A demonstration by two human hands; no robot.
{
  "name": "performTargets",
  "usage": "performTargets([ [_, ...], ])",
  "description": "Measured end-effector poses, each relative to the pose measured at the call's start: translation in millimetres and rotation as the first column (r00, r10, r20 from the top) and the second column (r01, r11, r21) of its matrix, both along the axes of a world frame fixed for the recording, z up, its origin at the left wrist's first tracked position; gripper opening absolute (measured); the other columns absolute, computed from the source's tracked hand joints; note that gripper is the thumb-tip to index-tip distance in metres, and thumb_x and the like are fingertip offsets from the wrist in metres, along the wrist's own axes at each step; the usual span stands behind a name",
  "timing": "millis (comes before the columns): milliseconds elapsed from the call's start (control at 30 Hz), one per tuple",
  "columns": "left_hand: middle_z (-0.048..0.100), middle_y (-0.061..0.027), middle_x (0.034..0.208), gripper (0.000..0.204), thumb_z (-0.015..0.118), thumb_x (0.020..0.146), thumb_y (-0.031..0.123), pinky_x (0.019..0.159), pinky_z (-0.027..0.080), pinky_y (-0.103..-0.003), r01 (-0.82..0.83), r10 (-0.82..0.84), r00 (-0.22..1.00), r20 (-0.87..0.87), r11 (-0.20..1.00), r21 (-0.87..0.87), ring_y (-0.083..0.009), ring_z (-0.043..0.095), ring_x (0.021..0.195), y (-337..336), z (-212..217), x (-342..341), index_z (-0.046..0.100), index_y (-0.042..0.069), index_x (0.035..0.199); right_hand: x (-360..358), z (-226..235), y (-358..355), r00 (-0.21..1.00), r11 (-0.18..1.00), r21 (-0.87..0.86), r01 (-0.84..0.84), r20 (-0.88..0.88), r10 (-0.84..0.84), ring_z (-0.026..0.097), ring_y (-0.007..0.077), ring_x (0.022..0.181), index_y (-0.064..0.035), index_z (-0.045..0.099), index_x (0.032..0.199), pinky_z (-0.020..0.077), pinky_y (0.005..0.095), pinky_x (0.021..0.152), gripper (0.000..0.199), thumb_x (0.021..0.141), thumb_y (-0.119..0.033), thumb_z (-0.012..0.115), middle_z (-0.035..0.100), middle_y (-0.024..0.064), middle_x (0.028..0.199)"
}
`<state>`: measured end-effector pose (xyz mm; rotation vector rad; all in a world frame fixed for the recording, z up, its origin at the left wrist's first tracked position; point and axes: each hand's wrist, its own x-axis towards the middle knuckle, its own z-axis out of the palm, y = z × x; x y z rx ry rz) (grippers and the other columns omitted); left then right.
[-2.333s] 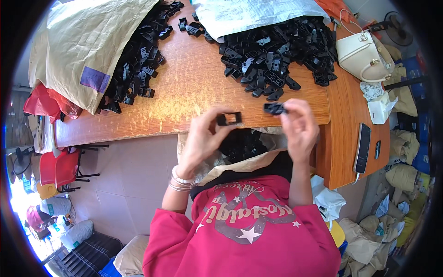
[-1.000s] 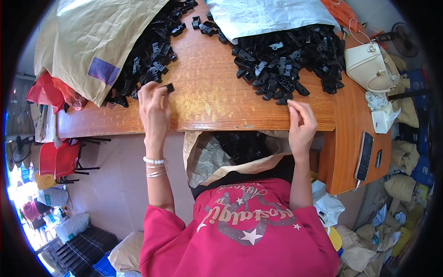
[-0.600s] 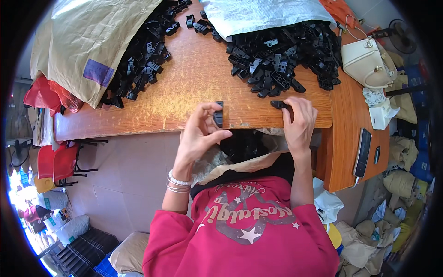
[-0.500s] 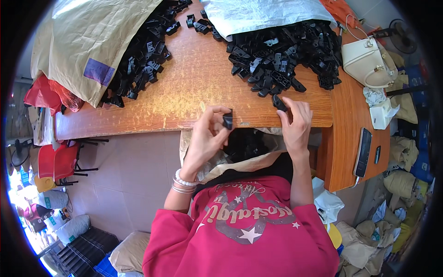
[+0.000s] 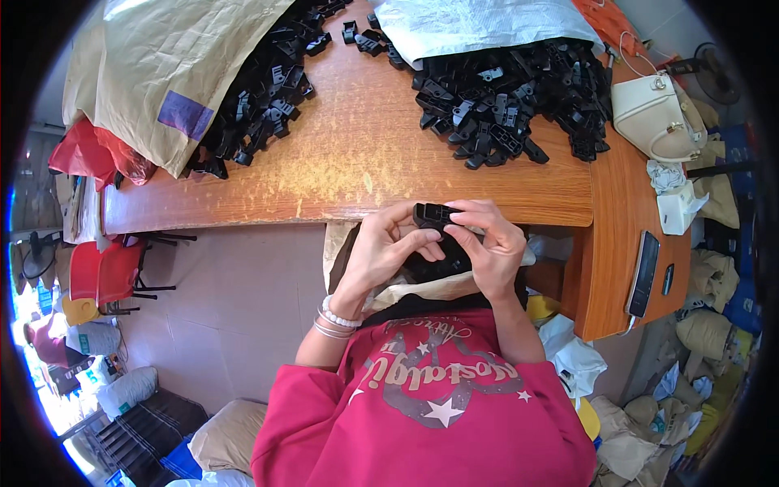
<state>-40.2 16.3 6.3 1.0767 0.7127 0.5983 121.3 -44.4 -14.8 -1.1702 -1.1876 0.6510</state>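
Observation:
Small black plastic parts (image 5: pixel 432 213) meet between my two hands over the table's front edge; whether they are joined cannot be told. My left hand (image 5: pixel 389 243) pinches the left end with its fingers. From the other side, my right hand (image 5: pixel 489 243) grips the right end between thumb and fingers. Below them, an open paper sack (image 5: pixel 430 290) with black parts in it sits at my lap, partly hidden by my hands. A large pile of black parts (image 5: pixel 507 105) spills from a white woven sack (image 5: pixel 487 28) beyond my right hand.
A second pile of black parts (image 5: pixel 268 105) lies beside a tan paper sack (image 5: pixel 162 73) at far left. On the right are a cream handbag (image 5: pixel 649 118), a tissue box (image 5: pixel 675 209) and a phone (image 5: pixel 644 272). A red chair (image 5: pixel 99 268) stands left of the table.
My hands, each holding a black part apart from the other, have come together. The right hand moved left and down from the pile, and the parts now meet.

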Motion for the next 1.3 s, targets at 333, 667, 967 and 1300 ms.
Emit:
performTargets([
  [333,0.066,-0.0104,0.089,0.031,0.058,0.09,0.0,0.068,0.055,-0.024,0.012,-0.012,1.0,0.0,1.0,0.025,-0.0149,0.067,0.075,-2,5,-2,0.053,-0.008,0.12,3,3,7,0.984,0.989,0.118,-0.087,0.163,0.067,0.062,0.0232,0.097,-0.0013,0.068,0.091,0.0487,0.0315,0.083,0.014,0.078,0.002,0.07,0.067,0.0138,0.104],
  [667,0.063,-0.0127,0.081,0.033,0.061,0.083,-0.004,0.051,0.048,-0.03,-0.214,0.395,0.915,-0.086,0.654,0.725,-0.0204,0.061,0.055,-14,-5,10,0.056,0.004,0.114,-17,0,7,0.966,0.976,-0.207,-0.073,-0.258,0.018,0.06,0.0123,0.095,0.0026,0.057,0.121,0.047,0.0244,0.084,0.038,0.084,0.002,0.066,0.064,0.0102,0.108],
  [967,0.059,-0.012,0.092,0.025,0.069,0.08,0.005,0.063,0.049,-0.03,-0.287,0.874,0.471,-0.122,0.282,0.916,-0.017,0.059,0.073,85,-11,-63,0.06,-0.002,0.103,18,6,1,0.99,0.968,-0.227,-0.109,0.065,0.126,0.063,0.0165,0.083,0.0009,0.069,0.094,0.0477,0.0255,0.075,0.015,0.079,-0.003,0.069,0.067,0.009,0.093],
  [1300,0.062,-0.0056,0.084,0.012,0.069,0.081,0.006,0.051,0.038,-0.021,-0.283,0.822,0.552,-0.139,0.342,0.896,-0.0065,0.051,0.056,118,-27,-100,0.062,-0.003,0.075,80,-8,32,0.601,0.824,0.103,0.557,0.635,-0.486,0.051,0.0287,0.111,0.0004,0.063,0.11,0.0391,0.0395,0.094,0.024,0.089,-0.01,0.06,0.059,0.0134,0.116],
])
